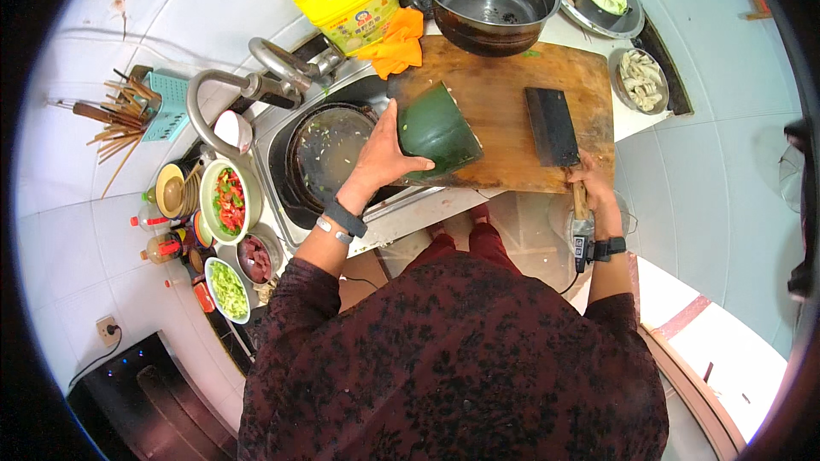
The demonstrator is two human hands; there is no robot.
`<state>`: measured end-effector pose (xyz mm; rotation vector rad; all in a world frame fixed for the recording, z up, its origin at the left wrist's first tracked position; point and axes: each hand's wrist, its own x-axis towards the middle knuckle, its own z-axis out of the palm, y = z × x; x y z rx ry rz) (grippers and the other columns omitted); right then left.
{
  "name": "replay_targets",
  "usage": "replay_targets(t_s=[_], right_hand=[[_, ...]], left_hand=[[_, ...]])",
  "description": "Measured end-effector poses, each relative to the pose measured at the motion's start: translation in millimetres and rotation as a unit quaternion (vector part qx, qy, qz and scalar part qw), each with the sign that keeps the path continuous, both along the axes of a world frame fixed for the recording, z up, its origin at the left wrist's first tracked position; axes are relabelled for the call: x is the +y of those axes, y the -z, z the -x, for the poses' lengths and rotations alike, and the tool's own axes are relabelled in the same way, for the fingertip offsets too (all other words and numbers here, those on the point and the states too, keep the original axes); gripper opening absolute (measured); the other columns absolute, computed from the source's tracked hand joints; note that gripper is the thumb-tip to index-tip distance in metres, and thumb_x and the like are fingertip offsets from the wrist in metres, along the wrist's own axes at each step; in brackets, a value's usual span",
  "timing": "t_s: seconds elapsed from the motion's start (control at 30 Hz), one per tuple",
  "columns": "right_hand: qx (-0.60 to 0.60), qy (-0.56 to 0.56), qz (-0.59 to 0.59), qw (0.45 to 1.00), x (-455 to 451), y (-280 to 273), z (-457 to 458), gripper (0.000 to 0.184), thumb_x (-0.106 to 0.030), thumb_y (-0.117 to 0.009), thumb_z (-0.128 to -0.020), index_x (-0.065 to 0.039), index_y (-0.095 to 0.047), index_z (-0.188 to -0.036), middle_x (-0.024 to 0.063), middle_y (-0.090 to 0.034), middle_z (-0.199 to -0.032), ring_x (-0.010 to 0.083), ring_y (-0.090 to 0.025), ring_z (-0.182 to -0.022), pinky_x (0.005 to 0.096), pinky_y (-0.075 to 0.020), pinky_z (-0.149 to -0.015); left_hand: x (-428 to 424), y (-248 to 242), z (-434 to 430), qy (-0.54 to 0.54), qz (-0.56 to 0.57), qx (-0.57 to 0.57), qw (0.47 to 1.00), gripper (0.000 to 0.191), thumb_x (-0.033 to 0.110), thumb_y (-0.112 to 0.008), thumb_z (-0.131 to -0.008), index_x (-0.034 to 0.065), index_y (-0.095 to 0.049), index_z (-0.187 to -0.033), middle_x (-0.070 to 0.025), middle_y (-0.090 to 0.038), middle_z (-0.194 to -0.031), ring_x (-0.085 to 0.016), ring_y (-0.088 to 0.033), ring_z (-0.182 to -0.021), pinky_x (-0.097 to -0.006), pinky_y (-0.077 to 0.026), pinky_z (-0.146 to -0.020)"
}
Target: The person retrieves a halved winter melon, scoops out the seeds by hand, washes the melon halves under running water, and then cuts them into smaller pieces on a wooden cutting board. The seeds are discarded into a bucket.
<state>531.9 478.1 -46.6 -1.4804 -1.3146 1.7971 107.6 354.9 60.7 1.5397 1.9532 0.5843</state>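
Note:
My left hand [383, 152] grips a dark green piece of winter melon [438, 132] from its left side, thumb across the near face and fingers at the far side. A pale cut edge shows along its right. The melon is at the left part of a wooden cutting board [506, 77], partly over the sink side. My right hand [596, 189] is closed around the wooden handle of a cleaver [552, 128]. The dark, broad blade lies over the right half of the board, apart from the melon.
A sink [269, 205] holds a wok [320, 147] with cloudy water, under a faucet [218, 77]. A large pot [490, 0] stands at the board's far edge, beside an orange cloth [397, 45] and yellow jug [355, 6]. Bowls of chopped peppers [229, 202] and shredded greens [228, 291] stand left.

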Motion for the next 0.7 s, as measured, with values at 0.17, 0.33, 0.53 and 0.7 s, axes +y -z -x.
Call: replay_targets(t_s=[0.17,0.33,0.53,0.7], right_hand=[[0.189,0.102,0.085,0.973,-46,-71,16,0.047,0.002,-0.06,-0.08,-0.004,-0.049,-0.125,0.0072,-0.059,-0.094,0.0158,-0.06,-0.069,0.0275,-0.0541,-0.058],[0.078,0.101,0.03,0.991,-76,-153,74,0.021,-0.014,-0.061,-0.091,-0.007,-0.055,-0.109,0.0007,-0.056,-0.07,0.0108,-0.054,-0.052,0.0239,-0.0472,-0.049],[-0.246,-0.122,-0.348,0.897,-108,-191,145,0.016,-0.013,-0.058,-0.089,-0.003,-0.055,-0.101,0.0211,-0.059,-0.077,0.0383,-0.061,-0.072,0.0435,-0.048,-0.064],[-0.29,-0.193,-0.426,0.835,-122,-193,178,0.013,-0.008,-0.056,-0.088,-0.001,-0.049,-0.098,0.0252,-0.059,-0.085,0.0464,-0.058,-0.08,0.051,-0.0459,-0.067]], left_hand=[[-2,3,4,-0.009,0.022,-0.005,1.0,0.122,0.049,-0.086,-0.058,-0.0119,-0.023,-0.144,-0.0303,-0.033,-0.146,-0.037,-0.033,-0.138,-0.0381,-0.028,-0.114],[-6,0,-6,-0.055,0.028,-0.01,0.998,0.122,0.054,-0.084,-0.059,-0.0131,-0.025,-0.142,-0.0316,-0.033,-0.145,-0.039,-0.036,-0.136,-0.0399,-0.032,-0.111],[-16,9,-3,-0.017,0.004,0.029,0.999,0.124,0.056,-0.082,-0.06,-0.0114,-0.02,-0.144,-0.0299,-0.03,-0.148,-0.038,-0.031,-0.138,-0.0406,-0.03,-0.112],[-11,10,4,-0.015,0.028,-0.009,0.999,0.126,0.056,-0.083,-0.059,-0.0108,-0.02,-0.145,-0.0289,-0.031,-0.147,-0.037,-0.032,-0.138,-0.0392,-0.031,-0.112]])
